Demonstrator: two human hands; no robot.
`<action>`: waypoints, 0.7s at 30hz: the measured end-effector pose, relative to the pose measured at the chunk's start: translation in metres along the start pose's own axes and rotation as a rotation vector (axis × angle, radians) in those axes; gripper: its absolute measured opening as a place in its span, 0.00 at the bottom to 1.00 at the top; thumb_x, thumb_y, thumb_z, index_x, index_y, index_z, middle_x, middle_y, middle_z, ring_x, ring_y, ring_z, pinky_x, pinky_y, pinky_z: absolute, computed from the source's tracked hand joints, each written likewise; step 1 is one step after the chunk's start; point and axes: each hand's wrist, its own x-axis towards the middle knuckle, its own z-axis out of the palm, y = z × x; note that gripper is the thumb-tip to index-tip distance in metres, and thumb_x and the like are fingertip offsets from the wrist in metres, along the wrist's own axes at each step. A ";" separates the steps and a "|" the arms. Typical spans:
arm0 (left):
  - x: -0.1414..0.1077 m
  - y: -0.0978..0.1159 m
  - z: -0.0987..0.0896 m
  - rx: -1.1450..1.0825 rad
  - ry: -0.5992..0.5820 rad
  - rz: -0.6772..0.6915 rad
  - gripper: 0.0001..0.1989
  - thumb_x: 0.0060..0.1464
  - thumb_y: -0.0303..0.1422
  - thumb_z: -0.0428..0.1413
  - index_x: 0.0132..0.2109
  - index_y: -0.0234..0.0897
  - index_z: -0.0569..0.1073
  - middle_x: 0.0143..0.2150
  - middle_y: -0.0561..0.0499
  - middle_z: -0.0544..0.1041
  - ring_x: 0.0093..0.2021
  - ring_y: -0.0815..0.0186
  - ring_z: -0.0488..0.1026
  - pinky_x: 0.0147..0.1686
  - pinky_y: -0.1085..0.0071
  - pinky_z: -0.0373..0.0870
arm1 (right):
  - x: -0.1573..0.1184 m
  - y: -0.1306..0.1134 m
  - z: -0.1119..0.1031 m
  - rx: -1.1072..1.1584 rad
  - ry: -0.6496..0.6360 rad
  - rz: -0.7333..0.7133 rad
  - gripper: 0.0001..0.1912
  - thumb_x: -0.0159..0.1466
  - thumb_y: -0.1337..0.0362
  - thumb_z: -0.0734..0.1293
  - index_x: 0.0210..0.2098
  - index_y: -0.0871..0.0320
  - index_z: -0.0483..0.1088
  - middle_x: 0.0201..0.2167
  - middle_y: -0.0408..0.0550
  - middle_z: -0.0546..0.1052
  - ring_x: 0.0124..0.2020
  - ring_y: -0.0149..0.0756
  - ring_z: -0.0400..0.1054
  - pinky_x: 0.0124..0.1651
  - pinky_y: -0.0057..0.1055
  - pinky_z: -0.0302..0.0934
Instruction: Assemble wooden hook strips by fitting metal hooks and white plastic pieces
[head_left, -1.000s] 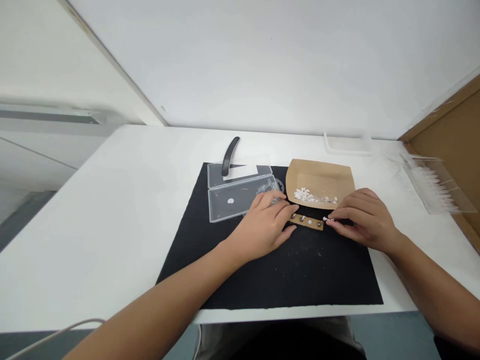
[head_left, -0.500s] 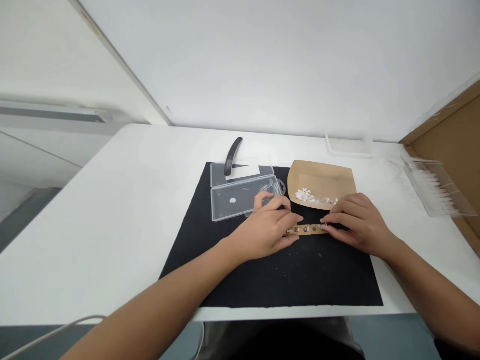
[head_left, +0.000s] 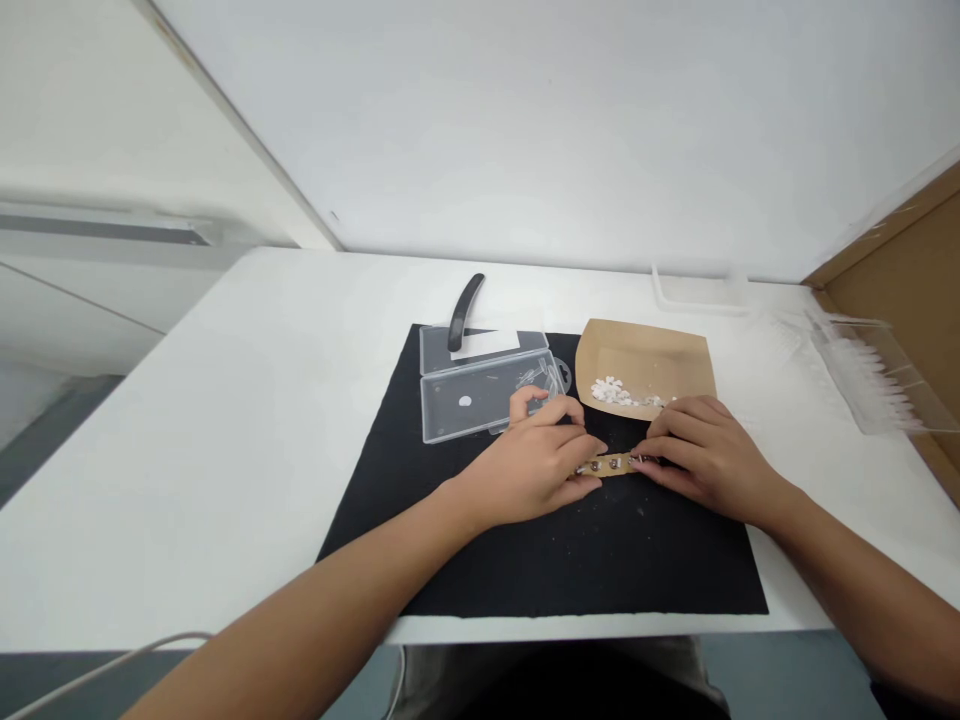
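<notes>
A narrow tan strip (head_left: 606, 466) with a row of small dark and whitish pieces on it lies across the black mat (head_left: 570, 560). My left hand (head_left: 536, 460) is closed around the strip's left end, thumb in front and fingers behind. At the other end my right hand (head_left: 701, 455) has its thumb and fingertips pressed together over the strip, covering that part. Small bits by the right fingertips are too tiny to name. Behind the hands stands a brown paper tray (head_left: 645, 350), with white flakes (head_left: 611, 391) gathered at its near side.
Left of the tray lies an open clear plastic case (head_left: 480, 410) with slim clear pieces and a white disc (head_left: 465, 401). A dark curved handle-like tool (head_left: 466, 312) and a white card (head_left: 487, 344) rest on its lid. Clear plastic cases (head_left: 874, 380) stand far right.
My right fingertips have shifted slightly left along the strip and now cover more of its pieces. My left hand has hardly moved.
</notes>
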 end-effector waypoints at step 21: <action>0.000 0.001 -0.001 -0.007 -0.049 -0.026 0.10 0.69 0.38 0.60 0.51 0.36 0.78 0.38 0.48 0.83 0.53 0.54 0.73 0.63 0.50 0.52 | 0.001 0.001 -0.003 0.107 -0.109 0.043 0.05 0.72 0.61 0.71 0.46 0.53 0.79 0.39 0.48 0.79 0.41 0.40 0.68 0.48 0.40 0.60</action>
